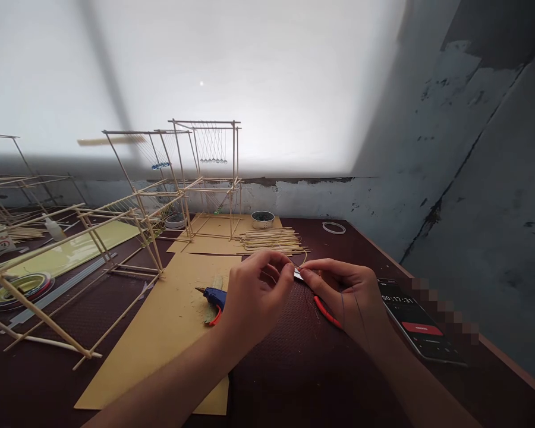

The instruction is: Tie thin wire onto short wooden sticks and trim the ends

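Above counter [294, 368], centre: left hand [254, 297] and right hand [352, 297] meet fingertip to fingertip, fingers pinched shut on thin stick [294, 264], long axis slanting away-left; red-handled cutter [327, 312] gripped under right palm. Glue gun [214, 297] just left, phone [417, 327] right.

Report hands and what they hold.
Left hand pinching a thin stick. Right hand gripping red-handled cutters at its tip. Glue gun beside left wrist.
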A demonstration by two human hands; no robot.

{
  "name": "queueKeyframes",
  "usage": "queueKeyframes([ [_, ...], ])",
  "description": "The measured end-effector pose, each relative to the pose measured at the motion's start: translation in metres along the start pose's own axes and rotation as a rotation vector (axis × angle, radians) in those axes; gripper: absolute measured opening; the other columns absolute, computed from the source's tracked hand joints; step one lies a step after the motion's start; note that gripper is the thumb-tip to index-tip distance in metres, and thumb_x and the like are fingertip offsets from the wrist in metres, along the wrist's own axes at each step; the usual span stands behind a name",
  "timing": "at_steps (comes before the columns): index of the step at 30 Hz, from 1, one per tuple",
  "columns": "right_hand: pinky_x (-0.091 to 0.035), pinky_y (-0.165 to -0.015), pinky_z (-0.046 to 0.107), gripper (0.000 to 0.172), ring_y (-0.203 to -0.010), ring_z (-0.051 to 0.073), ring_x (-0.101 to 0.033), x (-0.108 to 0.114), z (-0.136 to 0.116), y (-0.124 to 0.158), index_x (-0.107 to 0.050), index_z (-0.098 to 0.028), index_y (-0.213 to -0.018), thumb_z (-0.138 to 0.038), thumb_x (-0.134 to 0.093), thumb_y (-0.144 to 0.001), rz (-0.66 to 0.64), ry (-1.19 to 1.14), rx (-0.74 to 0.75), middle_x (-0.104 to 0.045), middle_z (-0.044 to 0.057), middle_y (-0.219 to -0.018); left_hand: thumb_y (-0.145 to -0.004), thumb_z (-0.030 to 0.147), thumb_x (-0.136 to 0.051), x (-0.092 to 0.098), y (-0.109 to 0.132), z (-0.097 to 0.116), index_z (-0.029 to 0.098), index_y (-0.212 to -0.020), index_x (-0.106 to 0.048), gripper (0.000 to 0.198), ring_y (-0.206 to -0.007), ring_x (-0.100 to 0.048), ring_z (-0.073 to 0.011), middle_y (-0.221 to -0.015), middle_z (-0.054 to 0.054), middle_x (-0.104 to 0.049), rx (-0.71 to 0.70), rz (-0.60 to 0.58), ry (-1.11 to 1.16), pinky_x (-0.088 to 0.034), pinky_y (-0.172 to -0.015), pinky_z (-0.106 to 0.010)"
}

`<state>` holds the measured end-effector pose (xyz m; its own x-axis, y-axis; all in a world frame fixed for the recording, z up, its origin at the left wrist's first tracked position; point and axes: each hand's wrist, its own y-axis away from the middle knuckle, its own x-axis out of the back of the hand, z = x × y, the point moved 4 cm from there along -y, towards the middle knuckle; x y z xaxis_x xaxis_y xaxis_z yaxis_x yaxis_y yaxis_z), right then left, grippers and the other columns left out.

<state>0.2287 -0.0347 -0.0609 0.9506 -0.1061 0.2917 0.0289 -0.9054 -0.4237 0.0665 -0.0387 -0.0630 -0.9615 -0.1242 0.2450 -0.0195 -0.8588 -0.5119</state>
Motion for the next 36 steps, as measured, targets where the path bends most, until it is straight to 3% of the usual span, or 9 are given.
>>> queueKeyframes([
  [4, -0.023, -0.048, 0.027, 0.021, -0.052, 0.010, -0.026, 0.001, 0.001, 0.000, -0.077, -0.017, -0.079, -0.037, -0.072, -0.082, 0.024, 0.045, 0.032, -0.032, -0.005, -0.051, -0.085, 0.021, -0.066, 0.005, 0.005, 0.008, 0.022, -0.086, -0.063, 0.004, -0.071, -0.061, -0.0132, -0.080, 0.000, -0.066, -0.221, 0.122, -0.128, -0.050, -0.071, -0.026],
  [8, -0.023, -0.047, 0.026, 0.021, -0.051, 0.010, -0.026, 0.001, 0.002, 0.001, -0.078, -0.017, -0.082, -0.036, -0.071, -0.083, 0.017, 0.046, 0.065, -0.032, -0.005, -0.051, -0.086, 0.015, -0.063, 0.003, 0.007, 0.014, 0.023, -0.087, -0.066, 0.009, -0.080, -0.063, -0.0154, -0.085, -0.002, -0.068, -0.373, 0.086, -0.189, -0.049, -0.077, -0.027],
  [16, -0.025, -0.045, 0.025, 0.020, -0.049, 0.009, -0.029, 0.001, -0.003, 0.003, -0.080, -0.016, -0.088, -0.032, -0.068, -0.085, 0.007, 0.161, 0.169, -0.035, -0.005, -0.050, -0.085, 0.013, -0.066, 0.002, 0.003, 0.007, 0.022, -0.088, -0.069, 0.010, -0.080, -0.065, -0.0132, -0.085, 0.000, -0.070, -0.431, 0.085, -0.225, -0.051, -0.076, -0.025],
  [26, -0.027, -0.046, 0.024, 0.017, -0.048, 0.008, -0.029, -0.005, -0.006, 0.006, -0.080, -0.018, -0.090, -0.025, -0.065, -0.086, -0.008, 0.328, 0.341, -0.037, -0.006, -0.051, -0.078, 0.010, -0.067, 0.000, -0.001, 0.003, 0.020, -0.078, -0.066, 0.010, -0.076, -0.062, -0.0118, -0.078, 0.002, -0.066, -0.397, 0.056, -0.303, -0.049, -0.072, -0.024],
  [33, -0.024, -0.045, 0.025, 0.025, -0.051, 0.010, -0.030, -0.002, 0.001, 0.000, -0.076, -0.017, -0.084, -0.039, -0.065, -0.087, -0.024, 0.133, 0.054, -0.037, -0.004, -0.052, -0.078, 0.007, -0.067, 0.001, 0.000, 0.004, 0.020, -0.080, -0.066, 0.013, -0.077, -0.062, -0.0098, -0.079, 0.003, -0.067, -0.468, 0.060, -0.260, -0.049, -0.074, -0.022],
  [36, -0.023, -0.046, 0.025, 0.026, -0.052, 0.011, -0.030, -0.001, 0.004, -0.003, -0.074, -0.017, -0.080, -0.042, -0.067, -0.085, -0.034, 0.067, 0.011, -0.037, -0.004, -0.054, -0.079, 0.008, -0.067, 0.000, 0.000, 0.005, 0.021, -0.082, -0.067, 0.013, -0.077, -0.062, -0.0100, -0.079, 0.003, -0.067, -0.490, 0.056, -0.253, -0.050, -0.074, -0.022],
])
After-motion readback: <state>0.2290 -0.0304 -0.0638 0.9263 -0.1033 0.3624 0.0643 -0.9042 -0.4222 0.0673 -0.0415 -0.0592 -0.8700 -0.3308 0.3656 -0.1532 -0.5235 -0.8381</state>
